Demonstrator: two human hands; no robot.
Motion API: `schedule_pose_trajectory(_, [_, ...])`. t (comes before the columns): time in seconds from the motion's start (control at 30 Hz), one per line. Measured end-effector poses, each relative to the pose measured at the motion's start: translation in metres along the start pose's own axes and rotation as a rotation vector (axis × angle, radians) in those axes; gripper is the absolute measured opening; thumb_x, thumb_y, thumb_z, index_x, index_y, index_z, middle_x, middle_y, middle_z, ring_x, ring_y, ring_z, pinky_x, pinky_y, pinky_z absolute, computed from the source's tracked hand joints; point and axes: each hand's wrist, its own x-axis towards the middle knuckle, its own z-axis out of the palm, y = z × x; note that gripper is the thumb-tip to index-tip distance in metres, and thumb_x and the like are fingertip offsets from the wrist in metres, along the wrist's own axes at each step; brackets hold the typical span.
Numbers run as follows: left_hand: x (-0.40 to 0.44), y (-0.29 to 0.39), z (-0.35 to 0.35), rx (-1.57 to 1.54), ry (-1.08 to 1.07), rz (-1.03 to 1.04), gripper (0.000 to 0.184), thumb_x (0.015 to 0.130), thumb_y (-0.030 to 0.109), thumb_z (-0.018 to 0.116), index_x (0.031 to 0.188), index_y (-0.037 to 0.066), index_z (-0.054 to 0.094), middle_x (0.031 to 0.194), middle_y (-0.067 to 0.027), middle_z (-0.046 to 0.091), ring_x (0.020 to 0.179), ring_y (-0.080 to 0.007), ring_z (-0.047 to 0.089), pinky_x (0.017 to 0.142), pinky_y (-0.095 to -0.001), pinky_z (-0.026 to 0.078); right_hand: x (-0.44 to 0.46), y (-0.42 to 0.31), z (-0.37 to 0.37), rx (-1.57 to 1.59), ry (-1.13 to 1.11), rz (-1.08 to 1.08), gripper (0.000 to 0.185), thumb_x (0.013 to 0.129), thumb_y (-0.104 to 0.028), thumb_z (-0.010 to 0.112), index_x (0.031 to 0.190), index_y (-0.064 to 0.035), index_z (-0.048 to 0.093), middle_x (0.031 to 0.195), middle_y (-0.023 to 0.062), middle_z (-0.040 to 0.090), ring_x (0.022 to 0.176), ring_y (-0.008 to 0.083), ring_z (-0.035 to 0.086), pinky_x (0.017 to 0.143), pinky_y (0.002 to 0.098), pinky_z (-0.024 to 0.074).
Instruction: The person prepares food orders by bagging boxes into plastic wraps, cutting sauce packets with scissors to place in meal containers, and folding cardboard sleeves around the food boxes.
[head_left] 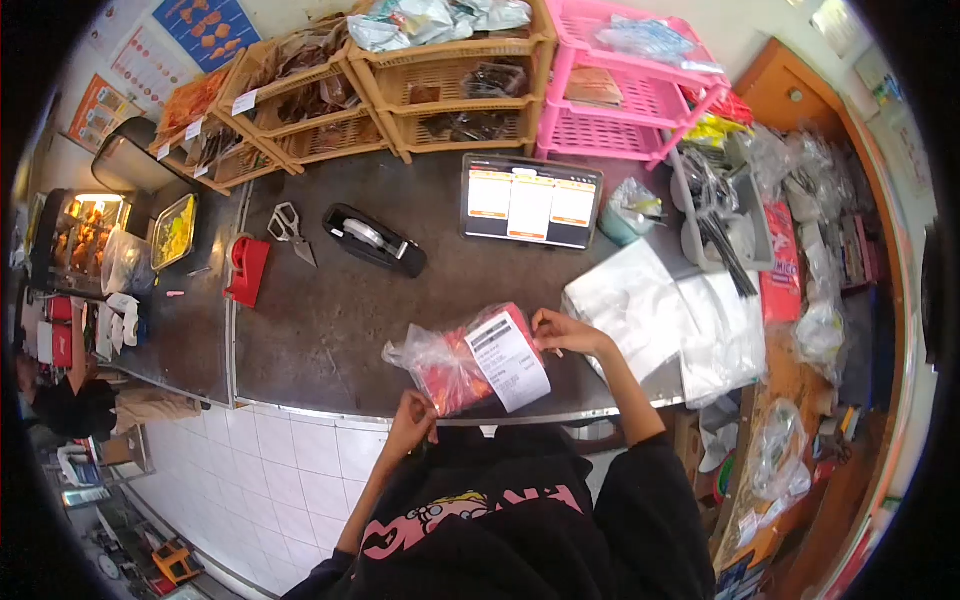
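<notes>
A red package in a clear plastic bag [450, 378] lies near the front edge of the dark counter, its bag gathered into a knot at the left. Across its right half sits a white printed receipt [508, 362], curling at the lower end. With closed fingers, my left hand [408, 424] grips the package's lower left corner. On the opposite side, my right hand [568, 334] pinches the package's right edge beside the receipt. The fingertips of both hands are small in view.
Behind the package are a black tape dispenser [374, 240], scissors [290, 232], a red tape dispenser [246, 270] and a tablet [530, 200]. White plastic bags [630, 305] lie right of my right hand. Brown racks [455, 95] and a pink rack [612, 122] line the back. Someone's arm shows far left.
</notes>
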Motion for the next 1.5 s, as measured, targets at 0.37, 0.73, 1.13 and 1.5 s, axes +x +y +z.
schedule_pose_trajectory(0.37, [0.052,0.081,-0.057,0.64,-0.068,0.384,0.052,0.08,0.02,0.061,0.123,-0.001,0.041,0.122,-0.0157,0.045,0.115,-0.026,0.042,0.095,-0.0342,0.033,-0.106,0.09,0.156,0.205,1.269,-0.26,0.031,0.09,-0.029,0.054,0.069,-0.0065,0.05,0.05,-0.0029,0.046,0.045,0.0035,0.042,0.04,0.0206,0.0296])
schedule_pose_trajectory(0.73, [0.051,0.112,0.059,0.783,-0.227,0.571,0.039,0.079,0.001,0.046,0.117,-0.006,0.048,0.111,-0.0174,0.056,0.104,-0.0217,0.053,0.09,-0.0305,0.039,-0.288,0.512,0.464,-0.086,1.81,0.681,0.038,0.076,-0.036,0.063,0.081,0.0008,0.059,0.071,0.0218,0.062,0.065,0.0342,0.062,0.061,0.0412,0.0495])
schedule_pose_trajectory(1.13, [-0.108,0.106,0.31,0.26,-0.507,0.387,0.027,0.09,0.019,0.048,0.109,0.0,0.054,0.11,-0.0098,0.059,0.087,-0.0144,0.052,0.078,-0.0302,0.044,-0.504,0.608,0.637,0.865,1.556,0.552,0.026,0.084,-0.023,0.058,0.091,0.0022,0.056,0.072,0.0149,0.065,0.058,0.0202,0.065,0.047,0.0306,0.0531])
schedule_pose_trajectory(1.5, [-0.14,0.08,0.715,0.543,-0.711,0.484,0.029,0.088,0.022,0.049,0.11,0.005,0.058,0.098,-0.0018,0.063,0.077,-0.0093,0.051,0.068,-0.0252,0.043,-0.744,0.676,0.571,0.551,2.03,0.336,0.019,0.087,-0.023,0.054,0.09,-0.0042,0.056,0.068,0.011,0.062,0.057,0.0167,0.061,0.05,0.0295,0.0485])
